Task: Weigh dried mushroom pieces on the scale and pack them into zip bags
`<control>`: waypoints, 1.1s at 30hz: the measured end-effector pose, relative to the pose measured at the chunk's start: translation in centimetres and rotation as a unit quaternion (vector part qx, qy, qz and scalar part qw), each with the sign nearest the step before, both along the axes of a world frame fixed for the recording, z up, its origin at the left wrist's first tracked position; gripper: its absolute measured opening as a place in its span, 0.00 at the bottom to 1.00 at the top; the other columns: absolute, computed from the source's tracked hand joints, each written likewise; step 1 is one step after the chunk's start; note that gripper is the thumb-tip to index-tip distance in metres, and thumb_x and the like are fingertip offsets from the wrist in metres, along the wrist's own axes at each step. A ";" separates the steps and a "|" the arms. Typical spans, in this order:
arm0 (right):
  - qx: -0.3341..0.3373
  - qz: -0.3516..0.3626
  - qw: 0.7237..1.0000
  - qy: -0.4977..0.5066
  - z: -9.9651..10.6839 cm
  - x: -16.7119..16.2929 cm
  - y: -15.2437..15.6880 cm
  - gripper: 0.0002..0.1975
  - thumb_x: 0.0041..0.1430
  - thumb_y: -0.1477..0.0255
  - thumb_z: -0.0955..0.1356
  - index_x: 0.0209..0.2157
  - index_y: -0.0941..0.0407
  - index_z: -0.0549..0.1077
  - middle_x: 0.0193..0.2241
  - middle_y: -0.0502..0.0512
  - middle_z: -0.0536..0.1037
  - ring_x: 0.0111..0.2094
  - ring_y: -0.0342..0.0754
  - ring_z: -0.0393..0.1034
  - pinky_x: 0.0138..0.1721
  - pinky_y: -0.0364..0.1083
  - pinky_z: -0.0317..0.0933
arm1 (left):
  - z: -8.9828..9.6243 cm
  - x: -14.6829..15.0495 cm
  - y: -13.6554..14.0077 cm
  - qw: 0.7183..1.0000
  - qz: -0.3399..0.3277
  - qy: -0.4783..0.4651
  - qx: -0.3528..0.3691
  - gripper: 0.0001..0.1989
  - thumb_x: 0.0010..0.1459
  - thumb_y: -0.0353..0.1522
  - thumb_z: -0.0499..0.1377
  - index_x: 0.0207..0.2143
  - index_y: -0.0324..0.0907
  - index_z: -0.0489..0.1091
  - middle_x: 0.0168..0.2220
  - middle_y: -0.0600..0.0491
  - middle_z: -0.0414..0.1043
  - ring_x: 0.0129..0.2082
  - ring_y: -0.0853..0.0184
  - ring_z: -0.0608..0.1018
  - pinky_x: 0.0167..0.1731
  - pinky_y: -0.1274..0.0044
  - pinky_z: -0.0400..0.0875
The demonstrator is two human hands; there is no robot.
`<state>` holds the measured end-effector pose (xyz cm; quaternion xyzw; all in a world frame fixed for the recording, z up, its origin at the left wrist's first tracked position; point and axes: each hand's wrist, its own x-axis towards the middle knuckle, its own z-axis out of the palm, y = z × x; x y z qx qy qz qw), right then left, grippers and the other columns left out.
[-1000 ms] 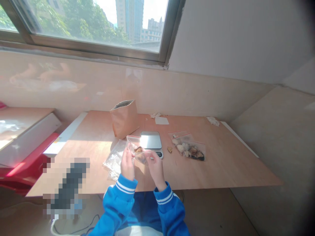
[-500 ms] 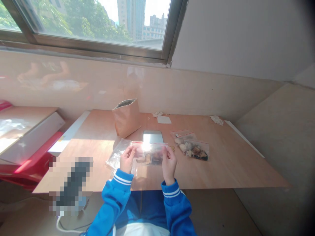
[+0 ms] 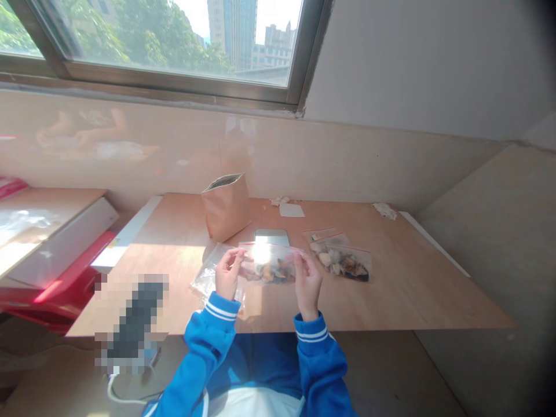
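Between my hands a clear zip bag (image 3: 269, 272) with a red seal line is held by its top edge, with brown and dark dried pieces inside. My left hand (image 3: 227, 274) pinches the bag's left top corner. The right top corner is pinched by my right hand (image 3: 307, 285). Just behind the bag lies a shiny flat device, like a small scale (image 3: 278, 236), partly covered. To the right, filled zip bags (image 3: 341, 259) of pale and dark dried pieces overlap on the table. Empty clear plastic bags (image 3: 204, 279) lie by my left hand.
A brown paper bag (image 3: 226, 208) stands open at the back of the wooden table (image 3: 412, 289). White paper (image 3: 292, 210) and crumpled tissue (image 3: 385, 211) lie along the wall. A blurred dark object (image 3: 136, 318) with a cable is at the front left, near a red chair (image 3: 56, 289).
My hands have raised the zip bag slightly. My right hand has shifted right, and the bag's dried pieces show more clearly, spread along its lower part.
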<state>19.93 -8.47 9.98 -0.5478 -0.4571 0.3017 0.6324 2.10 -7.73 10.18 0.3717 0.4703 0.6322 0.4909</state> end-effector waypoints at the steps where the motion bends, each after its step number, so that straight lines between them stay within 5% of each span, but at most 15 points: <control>1: 0.001 0.006 1.000 -0.007 0.0 0.1 -0.1 0.19 0.61 0.56 0.64 0.40 0.57 0.75 0.37 0.60 0.81 0.38 0.53 0.76 0.43 0.52 0.69 | 0.0 0.0 -0.1 1.000 0.002 -0.003 0.004 0.21 0.51 0.47 0.63 0.35 0.38 0.69 0.28 0.51 0.77 0.19 0.67 0.78 0.18 0.78 0.74; 6: 0.023 0.040 0.995 -0.089 0.1 0.5 -0.5 0.19 0.66 0.58 0.60 0.38 0.56 0.76 0.39 0.59 0.80 0.42 0.53 0.74 0.45 0.51 0.67 | 0.0 0.3 -0.8 1.000 0.008 -0.006 0.017 0.20 0.49 0.45 0.65 0.36 0.39 0.69 0.29 0.52 0.76 0.28 0.64 0.81 0.23 0.76 0.78; 13: 0.050 0.050 0.982 -0.173 2.1 1.4 0.8 0.18 0.66 0.60 0.59 0.37 0.55 0.76 0.35 0.57 0.80 0.35 0.50 0.74 0.41 0.48 0.66 | 1.4 0.3 -0.1 1.000 -0.028 -0.013 0.006 0.21 0.50 0.45 0.64 0.38 0.41 0.65 0.30 0.53 0.77 0.20 0.66 0.79 0.18 0.76 0.76; 20: 0.071 0.000 0.997 -0.028 3.2 1.4 3.6 0.19 0.62 0.55 0.62 0.36 0.57 0.73 0.31 0.56 0.80 0.26 0.46 0.72 0.32 0.46 0.67 | 3.5 0.2 2.9 0.998 -0.035 0.003 0.058 0.18 0.49 0.44 0.64 0.35 0.41 0.66 0.29 0.55 0.76 0.19 0.67 0.78 0.16 0.77 0.74; 25: 0.069 -0.013 0.998 0.000 1.8 1.0 2.9 0.17 0.60 0.57 0.65 0.34 0.58 0.72 0.30 0.56 0.79 0.25 0.45 0.70 0.31 0.45 0.66 | 2.6 0.4 2.1 0.999 -0.003 0.001 0.049 0.18 0.49 0.44 0.64 0.34 0.40 0.68 0.30 0.55 0.74 0.21 0.67 0.79 0.17 0.78 0.73; 33: 0.043 -0.008 0.999 0.019 0.1 1.4 2.1 0.18 0.59 0.55 0.65 0.33 0.57 0.72 0.28 0.54 0.78 0.25 0.45 0.69 0.31 0.46 0.66 | 1.0 0.3 0.5 0.999 -0.039 0.013 0.024 0.18 0.51 0.44 0.63 0.35 0.39 0.68 0.31 0.52 0.75 0.25 0.66 0.80 0.22 0.77 0.76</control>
